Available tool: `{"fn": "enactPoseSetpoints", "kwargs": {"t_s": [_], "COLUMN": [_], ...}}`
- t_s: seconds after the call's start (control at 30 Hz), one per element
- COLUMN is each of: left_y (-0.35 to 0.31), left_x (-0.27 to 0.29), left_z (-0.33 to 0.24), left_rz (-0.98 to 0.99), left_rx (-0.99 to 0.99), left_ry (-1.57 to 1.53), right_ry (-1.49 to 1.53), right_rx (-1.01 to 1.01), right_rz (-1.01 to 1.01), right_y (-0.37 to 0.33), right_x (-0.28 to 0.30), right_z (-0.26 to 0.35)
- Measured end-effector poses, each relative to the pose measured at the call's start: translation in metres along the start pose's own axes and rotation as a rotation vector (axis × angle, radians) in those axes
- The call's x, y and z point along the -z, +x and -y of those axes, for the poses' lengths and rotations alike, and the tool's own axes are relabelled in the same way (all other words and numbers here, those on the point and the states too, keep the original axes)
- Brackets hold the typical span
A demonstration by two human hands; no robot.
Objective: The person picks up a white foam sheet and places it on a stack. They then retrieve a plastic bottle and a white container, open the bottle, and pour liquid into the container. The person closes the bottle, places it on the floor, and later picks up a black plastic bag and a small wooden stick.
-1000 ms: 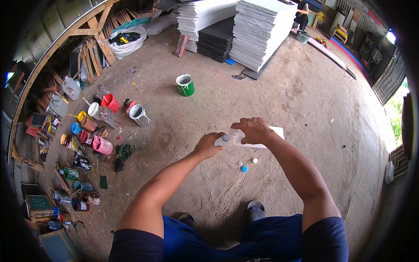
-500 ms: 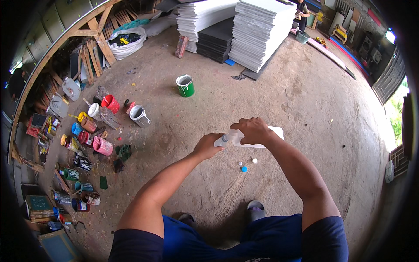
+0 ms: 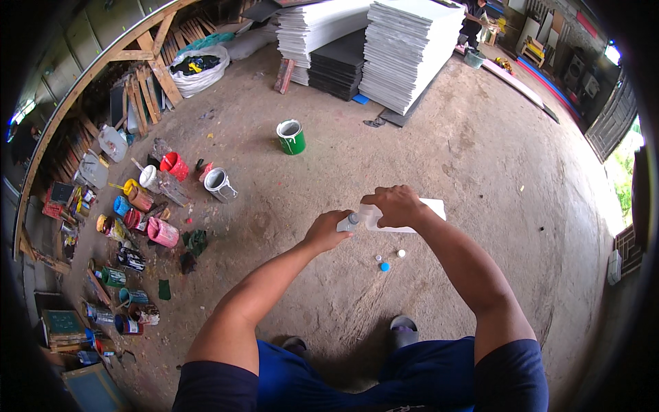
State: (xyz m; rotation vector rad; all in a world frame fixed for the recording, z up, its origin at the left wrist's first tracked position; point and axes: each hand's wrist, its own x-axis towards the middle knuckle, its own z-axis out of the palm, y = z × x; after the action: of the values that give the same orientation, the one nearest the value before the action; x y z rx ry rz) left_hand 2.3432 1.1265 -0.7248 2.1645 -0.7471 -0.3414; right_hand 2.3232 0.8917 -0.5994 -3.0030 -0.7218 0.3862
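In my left hand [image 3: 325,233] is a small clear plastic bottle [image 3: 347,223], fingers wrapped round it and its neck turned to the right. My right hand [image 3: 397,204] grips a larger whitish, see-through plastic jug [image 3: 434,208], which lies tilted on its side in the air. The jug's mouth end meets or nearly meets the bottle's neck; whether they touch, or liquid runs between them, I cannot tell. On the floor below lie a blue cap [image 3: 385,267], a cream cap [image 3: 401,253] and a tiny white cap [image 3: 378,258].
A green paint can [image 3: 291,139] and a grey paint can [image 3: 220,184] stand ahead. Several paint-smeared pots, among them a pink bucket [image 3: 163,233], crowd the left. White sheets [image 3: 405,58] are stacked at the back. A person [image 3: 472,27] is at the far right.
Both hands, the bottle and the jug keep nearly the same pose. The person at the far right has shifted posture.
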Motion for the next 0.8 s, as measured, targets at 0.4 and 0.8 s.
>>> {"fn": "enactPoseSetpoints", "kwargs": {"t_s": [0.4, 0.8], "left_y": [0.0010, -0.0061], "left_x": [-0.0031, -0.0082], "left_z": [0.0050, 0.0040], "left_rz": [-0.028, 0.006], "left_rx": [-0.055, -0.001], "left_ry": [0.022, -0.018], "right_ry": [0.006, 0.010], "right_rx": [0.010, -0.011], "right_rz": [-0.020, 0.027], "right_y": [0.0012, 0.0002], "right_x": [-0.0018, -0.0090], "right_z": [-0.0013, 0.0020]}}
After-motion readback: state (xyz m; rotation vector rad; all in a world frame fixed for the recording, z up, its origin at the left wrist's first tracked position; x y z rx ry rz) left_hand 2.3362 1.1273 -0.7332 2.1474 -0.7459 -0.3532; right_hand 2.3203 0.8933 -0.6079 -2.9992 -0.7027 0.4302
